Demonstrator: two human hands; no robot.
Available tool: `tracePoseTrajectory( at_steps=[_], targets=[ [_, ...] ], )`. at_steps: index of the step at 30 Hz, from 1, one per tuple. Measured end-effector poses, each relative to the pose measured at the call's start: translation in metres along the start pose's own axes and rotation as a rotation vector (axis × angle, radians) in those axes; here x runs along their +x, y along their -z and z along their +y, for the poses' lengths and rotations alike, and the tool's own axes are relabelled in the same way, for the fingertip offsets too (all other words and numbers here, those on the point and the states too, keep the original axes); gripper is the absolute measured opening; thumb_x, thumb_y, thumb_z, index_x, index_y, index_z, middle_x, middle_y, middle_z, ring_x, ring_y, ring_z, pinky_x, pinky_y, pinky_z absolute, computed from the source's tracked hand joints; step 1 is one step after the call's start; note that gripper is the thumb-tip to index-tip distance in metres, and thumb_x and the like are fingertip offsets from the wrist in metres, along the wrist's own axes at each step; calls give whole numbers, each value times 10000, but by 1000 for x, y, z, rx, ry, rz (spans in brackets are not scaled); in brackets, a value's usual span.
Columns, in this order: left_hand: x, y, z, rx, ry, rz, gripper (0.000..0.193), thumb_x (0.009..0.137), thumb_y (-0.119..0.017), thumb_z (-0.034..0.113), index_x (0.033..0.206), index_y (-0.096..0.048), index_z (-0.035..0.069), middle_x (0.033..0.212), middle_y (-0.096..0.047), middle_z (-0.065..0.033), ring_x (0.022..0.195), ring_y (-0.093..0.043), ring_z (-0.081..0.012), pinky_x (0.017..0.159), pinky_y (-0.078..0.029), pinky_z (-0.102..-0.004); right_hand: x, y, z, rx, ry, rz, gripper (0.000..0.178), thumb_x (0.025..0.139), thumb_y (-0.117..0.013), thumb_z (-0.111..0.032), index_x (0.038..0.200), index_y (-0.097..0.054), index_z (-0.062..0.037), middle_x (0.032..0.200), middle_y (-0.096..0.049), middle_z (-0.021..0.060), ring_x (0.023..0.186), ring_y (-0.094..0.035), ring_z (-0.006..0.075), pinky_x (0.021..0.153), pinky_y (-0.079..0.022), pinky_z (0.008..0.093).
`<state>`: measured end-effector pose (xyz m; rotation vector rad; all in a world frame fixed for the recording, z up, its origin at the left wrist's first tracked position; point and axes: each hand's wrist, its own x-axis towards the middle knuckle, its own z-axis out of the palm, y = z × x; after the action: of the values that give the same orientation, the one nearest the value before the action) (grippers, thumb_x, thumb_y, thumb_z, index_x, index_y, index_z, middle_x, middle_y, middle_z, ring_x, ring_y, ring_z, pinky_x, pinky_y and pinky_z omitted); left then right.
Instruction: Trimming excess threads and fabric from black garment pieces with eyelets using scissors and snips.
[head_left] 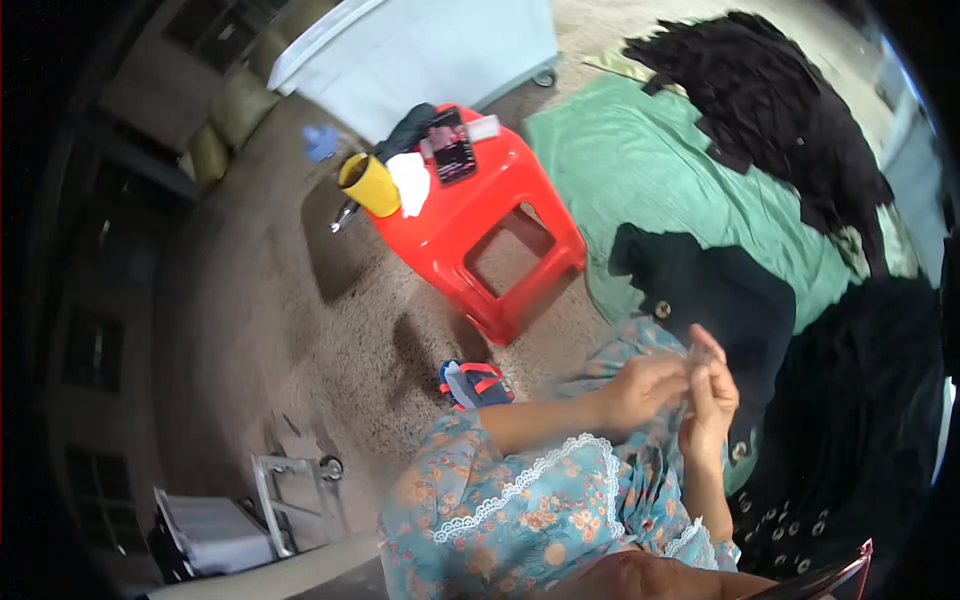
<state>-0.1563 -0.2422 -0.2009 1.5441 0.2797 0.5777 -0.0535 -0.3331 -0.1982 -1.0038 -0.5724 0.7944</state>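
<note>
My left hand (648, 388) and my right hand (710, 405) meet in front of my lap, their fingertips close together. The right fingers and thumb are pinched, with a pale, small thing perhaps between them that I cannot make out. My left fingers are curled in against the right ones and slightly blurred; whatever they grip is hidden. Just beyond the hands a black garment (735, 300) with round metal buttons or eyelets lies across my lap. Beside my right forearm, more black cloth (850, 380) spreads out, with several small shiny rings (785, 530) on its near part.
Ahead stands a red plastic stool (440, 235) holding a phone (450, 145), a yellow cup (370, 185) and white paper (409, 182). Behind it is a white wheeled bin (420, 60). Green cloth (690, 190) and a black clothes pile (770, 110) lie right; a slipper (475, 385) sits below.
</note>
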Motion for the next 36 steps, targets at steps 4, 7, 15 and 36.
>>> tracePoseTrajectory(
  at_steps=[4, 7, 15, 36],
  targets=[
    [-18, 31, 11, 295, -60, 142, 84, 925, -535, 66, 922, -579, -6, 721, -567, -53, 606, -555, -110, 565, -451, -272, 14, -14, 18, -141, 36, -212, 256, 896, -635, -168, 1102, -661, -17, 1292, -547, 137, 1159, -499, 204, 973, -403, 349],
    [-12, 77, 24, 474, -84, 479, 109, 945, -507, 90, 884, -576, 33, 724, -551, -20, 612, -512, -77, 548, -419, -236, 30, -26, 2, -667, 250, -235, 361, 886, -622, -230, 1181, -608, -23, 1291, -534, 150, 1218, -450, 270, 1025, -338, 378],
    [-22, 309, 38, 1339, -152, 1146, 205, 884, -543, 69, 1049, -640, -3, 868, -642, -215, 793, -632, -373, 721, -488, -440, 55, 52, 16, -699, 154, 155, 231, 932, -556, -103, 1139, -614, -20, 1229, -560, 96, 1095, -543, 177, 882, -438, 285],
    [77, 348, 31, 1663, -64, 862, 262, 901, -540, 295, 916, -677, 73, 1128, -533, -127, 1073, -479, -330, 851, -406, -488, 23, 110, -7, -1568, 317, 213, 252, 900, -574, -97, 1142, -608, -34, 1248, -552, 137, 1130, -498, 314, 956, -361, 411]
  ],
)
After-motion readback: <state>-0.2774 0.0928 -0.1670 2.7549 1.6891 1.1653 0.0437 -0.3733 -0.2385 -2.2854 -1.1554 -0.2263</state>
